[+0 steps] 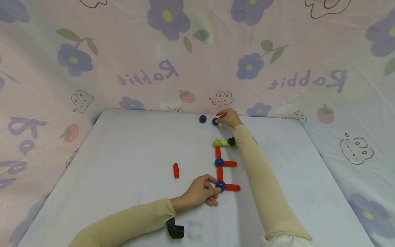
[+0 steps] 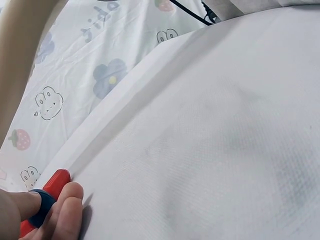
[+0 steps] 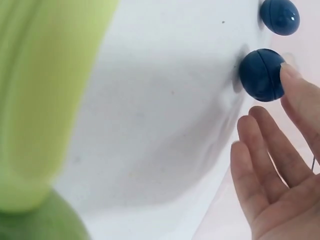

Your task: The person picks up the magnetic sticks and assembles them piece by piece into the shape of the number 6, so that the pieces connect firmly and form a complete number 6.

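My left hand (image 1: 202, 191) pinches the blue ball (image 1: 220, 185) at the near end of a joined row of magnetic-looking rods and balls. Red rods (image 1: 220, 173) link it to a second blue ball (image 1: 219, 162) and a green ball (image 1: 217, 143). Side rods, two red and one yellow-green (image 1: 225, 143), point right. At the table's far edge my right hand (image 1: 229, 118) has its thumb against a loose blue ball (image 3: 261, 75); the other visible fingers stand apart from it in the right wrist view. Another blue ball (image 1: 202, 118) lies just left.
A loose red rod (image 1: 176, 171) lies left of the joined row. The white table (image 1: 132, 147) meets a flower-and-rabbit printed cloth (image 1: 197, 61) at its back and sides. Black wrist-camera parts (image 1: 175, 230) show by the left forearm.
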`<state>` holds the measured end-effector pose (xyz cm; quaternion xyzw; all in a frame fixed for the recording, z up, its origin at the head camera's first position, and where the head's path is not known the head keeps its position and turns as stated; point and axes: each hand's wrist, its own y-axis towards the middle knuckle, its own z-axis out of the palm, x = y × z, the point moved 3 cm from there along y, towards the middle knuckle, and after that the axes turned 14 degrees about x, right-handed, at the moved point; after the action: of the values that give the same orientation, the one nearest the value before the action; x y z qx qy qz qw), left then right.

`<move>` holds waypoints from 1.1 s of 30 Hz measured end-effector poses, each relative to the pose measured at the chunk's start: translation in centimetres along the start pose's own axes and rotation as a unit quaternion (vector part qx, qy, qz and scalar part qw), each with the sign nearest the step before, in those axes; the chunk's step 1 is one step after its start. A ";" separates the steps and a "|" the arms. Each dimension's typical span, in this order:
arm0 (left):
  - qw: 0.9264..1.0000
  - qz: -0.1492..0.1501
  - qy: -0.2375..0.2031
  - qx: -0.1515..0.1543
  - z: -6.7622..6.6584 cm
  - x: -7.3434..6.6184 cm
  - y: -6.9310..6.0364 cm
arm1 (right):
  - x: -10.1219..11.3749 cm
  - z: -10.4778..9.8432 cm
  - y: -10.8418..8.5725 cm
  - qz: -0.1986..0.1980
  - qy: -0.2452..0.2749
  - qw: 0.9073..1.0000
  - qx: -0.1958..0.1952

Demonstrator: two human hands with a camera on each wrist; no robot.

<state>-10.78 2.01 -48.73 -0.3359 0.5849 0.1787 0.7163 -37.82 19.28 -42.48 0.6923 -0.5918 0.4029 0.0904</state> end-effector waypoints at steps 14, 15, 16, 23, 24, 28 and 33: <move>0.992 0.045 0.113 -0.028 -1.8 -1.6 0.1 | -0.2 0.4 -0.1 0.006 -0.011 1.000 -0.003; 0.988 0.056 0.142 -0.038 -2.0 -1.9 0.2 | -0.2 0.5 -0.1 0.006 -0.012 1.000 -0.005; 0.982 0.067 0.170 -0.050 -2.3 -2.3 0.4 | -0.2 0.5 -0.1 0.006 -0.014 1.000 -0.006; 0.933 0.115 0.321 -0.114 -3.1 -5.1 2.0 | 0.0 0.1 -0.4 0.002 -0.015 1.000 -0.023; 0.926 0.119 0.339 -0.117 -3.1 -5.5 2.3 | 0.1 -0.1 -0.6 -0.005 -0.013 1.000 -0.026; 0.895 0.116 0.411 -0.128 -3.1 -6.5 4.0 | 0.5 -0.8 -1.4 -0.048 -0.011 0.998 -0.035; 0.872 0.091 0.465 -0.124 -3.3 -6.4 6.1 | 0.7 -1.6 -3.3 -0.099 -0.022 0.994 -0.045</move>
<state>-18.75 4.92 -44.56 -0.4114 0.8515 0.1375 0.2947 -35.63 20.64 -39.87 0.7517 -0.5392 0.3499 0.1478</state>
